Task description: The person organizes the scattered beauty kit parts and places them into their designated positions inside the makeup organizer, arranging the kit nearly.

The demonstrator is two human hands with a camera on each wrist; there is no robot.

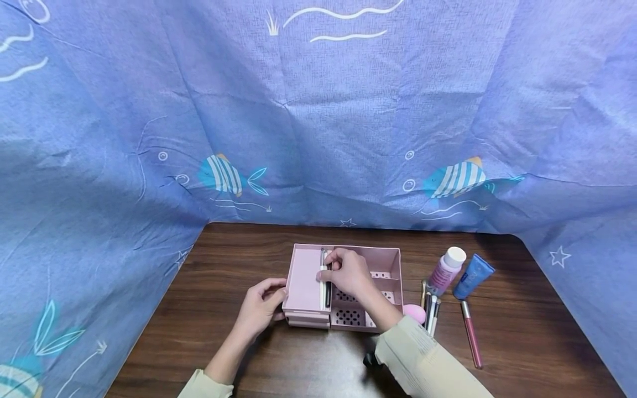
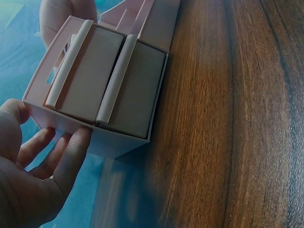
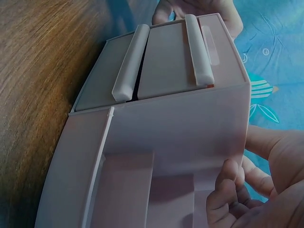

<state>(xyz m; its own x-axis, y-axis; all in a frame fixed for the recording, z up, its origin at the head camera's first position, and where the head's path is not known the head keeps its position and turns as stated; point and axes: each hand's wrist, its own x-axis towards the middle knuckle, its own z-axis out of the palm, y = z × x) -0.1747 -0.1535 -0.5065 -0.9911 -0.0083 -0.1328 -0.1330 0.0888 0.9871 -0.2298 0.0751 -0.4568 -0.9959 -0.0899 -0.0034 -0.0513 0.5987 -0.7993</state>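
Observation:
A pink cosmetics organizer (image 1: 304,276) stands on the table, with two drawers (image 2: 130,88) at its front left and an open compartment section on the right. My left hand (image 1: 261,304) rests against its left side; in the left wrist view the fingertips touch the side wall and the thumb lies by the top edge. At the narrow slot on top, my right hand (image 1: 350,271) pinches a slim black pencil (image 1: 328,296), beside a slim white pencil (image 1: 322,296). The right wrist view shows curled fingers (image 3: 223,194) at the dividing wall; the pencils are hidden there.
To the right lie a pink sponge (image 1: 414,314), several makeup brushes (image 1: 431,315), a pink bottle with a white cap (image 1: 446,271), a blue tube (image 1: 473,277) and a red lip gloss tube (image 1: 471,334). A small black object (image 1: 370,360) sits near the right sleeve. Blue cloth hangs behind.

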